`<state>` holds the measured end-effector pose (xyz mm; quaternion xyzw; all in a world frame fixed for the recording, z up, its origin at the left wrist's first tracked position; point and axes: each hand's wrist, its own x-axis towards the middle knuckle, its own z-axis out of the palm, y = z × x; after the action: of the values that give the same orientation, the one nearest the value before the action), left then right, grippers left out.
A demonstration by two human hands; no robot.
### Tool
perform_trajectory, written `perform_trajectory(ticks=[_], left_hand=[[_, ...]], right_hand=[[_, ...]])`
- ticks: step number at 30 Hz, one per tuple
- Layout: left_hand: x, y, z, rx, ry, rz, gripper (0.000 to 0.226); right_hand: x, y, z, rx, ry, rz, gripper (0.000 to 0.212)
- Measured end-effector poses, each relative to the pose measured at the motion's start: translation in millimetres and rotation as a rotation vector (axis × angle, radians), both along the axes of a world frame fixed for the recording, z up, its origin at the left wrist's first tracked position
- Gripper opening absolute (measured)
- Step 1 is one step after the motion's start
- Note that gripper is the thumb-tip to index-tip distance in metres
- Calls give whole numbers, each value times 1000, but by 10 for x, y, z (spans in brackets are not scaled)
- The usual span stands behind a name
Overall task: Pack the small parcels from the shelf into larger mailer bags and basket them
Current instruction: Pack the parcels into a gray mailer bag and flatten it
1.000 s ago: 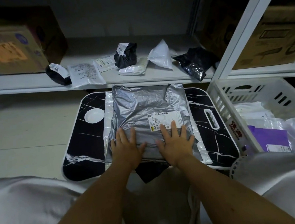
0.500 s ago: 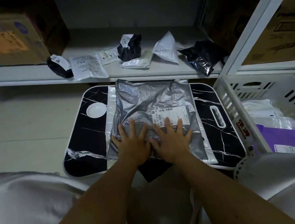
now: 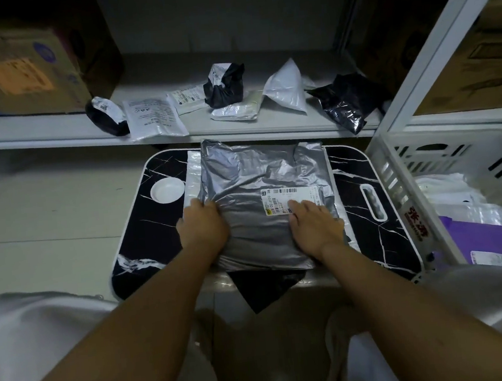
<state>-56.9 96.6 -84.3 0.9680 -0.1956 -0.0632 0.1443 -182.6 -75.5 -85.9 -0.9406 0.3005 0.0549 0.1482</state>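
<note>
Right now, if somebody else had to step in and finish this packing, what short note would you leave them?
Left hand: fingers curled on the left edge of the large grey plastic mailer bag, gripping it.
Right hand: lying flat on the bag's near right part, beside its white shipping label.
The bag lies on the black marble-patterned lap table, over a pale mailer.
Done: some packed bags already lie in the white slotted plastic basket on the right.
Left: basket this bag, then pack the small black and white parcels on the white shelf, such as the crumpled black parcel.
</note>
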Motion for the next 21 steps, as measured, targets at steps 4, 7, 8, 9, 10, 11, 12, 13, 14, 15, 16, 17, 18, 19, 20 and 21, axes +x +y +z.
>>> perform_trajectory(ticks=[4,7,8,9,10,11,12,13,14,15,16,17,18,19,20,21], left_hand=[[91,59,131,-242,79,262,46],[174,100,97,-252,281,418,73],[200,110,76,-266,338,457,79],[228,122,35,-290,397,499,84],[244,131,8,-321,446,535,86],[258,140,-20,-351,484,564,88],[274,152,-48,-385,510,580,87],[287,162,-55,-416,530,587,86],[296,176,-62,-448,553,584,84],[307,185,-64,-480,575,573,81],[312,196,-74,-504,597,550,76],[304,198,-64,-513,611,519,70],[289,202,-53,-511,615,495,64],[269,207,-37,-502,604,477,60],[254,212,-26,-485,588,467,56],[238,212,-9,-463,563,459,52]], right_hand=[[-106,-164,124,-41,-296,-318,38],[-189,-324,187,116,-232,-594,61],[-214,-382,182,203,-183,-646,72],[-233,-430,165,277,-138,-678,83],[-238,-484,119,332,-99,-697,92],[-236,-518,85,373,-81,-706,99],[-231,-540,45,422,-88,-723,104],[-221,-554,17,489,-120,-734,108],[-208,-553,-1,577,-165,-749,110],[-196,-548,-3,657,-216,-757,106],[-189,-544,-6,713,-251,-764,96],[-186,-548,-5,740,-268,-760,81],[-188,-542,-1,737,-265,-751,66],[-193,-533,9,715,-260,-739,52],[-200,-514,23,682,-254,-735,44],[-206,-492,50,640,-250,-727,40]])
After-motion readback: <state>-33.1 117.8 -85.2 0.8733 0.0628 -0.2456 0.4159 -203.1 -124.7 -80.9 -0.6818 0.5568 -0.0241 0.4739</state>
